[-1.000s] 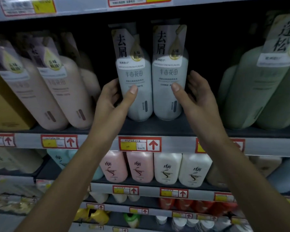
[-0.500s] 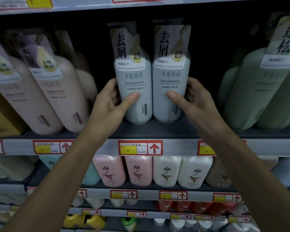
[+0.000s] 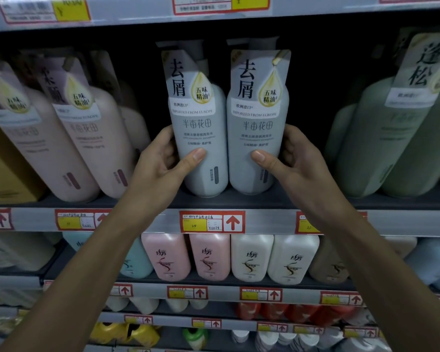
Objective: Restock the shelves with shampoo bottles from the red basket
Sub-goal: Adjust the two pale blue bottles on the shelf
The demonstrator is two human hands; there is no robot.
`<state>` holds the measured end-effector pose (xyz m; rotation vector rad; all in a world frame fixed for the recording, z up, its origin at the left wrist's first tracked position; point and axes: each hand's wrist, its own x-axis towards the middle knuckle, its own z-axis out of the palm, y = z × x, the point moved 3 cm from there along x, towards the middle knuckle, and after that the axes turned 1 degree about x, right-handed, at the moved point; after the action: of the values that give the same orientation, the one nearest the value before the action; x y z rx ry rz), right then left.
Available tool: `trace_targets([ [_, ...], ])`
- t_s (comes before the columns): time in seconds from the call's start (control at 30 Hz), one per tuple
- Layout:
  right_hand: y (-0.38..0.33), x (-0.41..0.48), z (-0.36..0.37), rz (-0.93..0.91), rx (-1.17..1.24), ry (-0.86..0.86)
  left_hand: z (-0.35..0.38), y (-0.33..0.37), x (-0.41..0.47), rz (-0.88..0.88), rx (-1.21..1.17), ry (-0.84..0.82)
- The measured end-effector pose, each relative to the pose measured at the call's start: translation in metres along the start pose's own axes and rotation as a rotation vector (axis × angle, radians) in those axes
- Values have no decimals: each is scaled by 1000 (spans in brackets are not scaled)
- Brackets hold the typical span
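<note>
Right now your left hand (image 3: 160, 161) curls round the left bottle (image 3: 201, 138) and your right hand (image 3: 290, 161) round the right bottle (image 3: 254, 138), both bottles upright, side by side between your palms, near the shelf (image 3: 264, 203) front.

Two pale-blue shampoo bottles (image 3: 224, 138) upright, touching

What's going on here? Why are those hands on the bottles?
A person is putting shampoo on a shop shelf. The left hand grips the left pale bottle, and the right hand grips the right pale bottle. The two bottles are upright and pressed side by side, and they seem to rest on the shelf. Pink bottles lean to the left and green bottles to the right. The red basket is out of sight.
</note>
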<state>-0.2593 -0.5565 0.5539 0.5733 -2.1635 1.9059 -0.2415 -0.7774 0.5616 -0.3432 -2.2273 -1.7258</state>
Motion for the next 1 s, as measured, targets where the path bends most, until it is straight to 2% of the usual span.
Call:
trace_targets([
  [0.57,1,-7,7,47,34,-9,6,1,-7,-36,-59,19],
  [0.67,-7,-15,7,38,60,71,1,11,-11,-46,-97,135],
  [0.73,-17,-23,6,11,51,208,-9,19,-16,-49,-99,232],
  [0.83,-37,-42,8,-101,-8,381,-26,29,-33,-19,-97,293],
  [0.9,-49,-57,16,-162,-9,407,-36,34,-48,-1,-88,317],
  [1.0,-65,-72,33,-199,53,323,-53,41,-70,9,-142,384],
])
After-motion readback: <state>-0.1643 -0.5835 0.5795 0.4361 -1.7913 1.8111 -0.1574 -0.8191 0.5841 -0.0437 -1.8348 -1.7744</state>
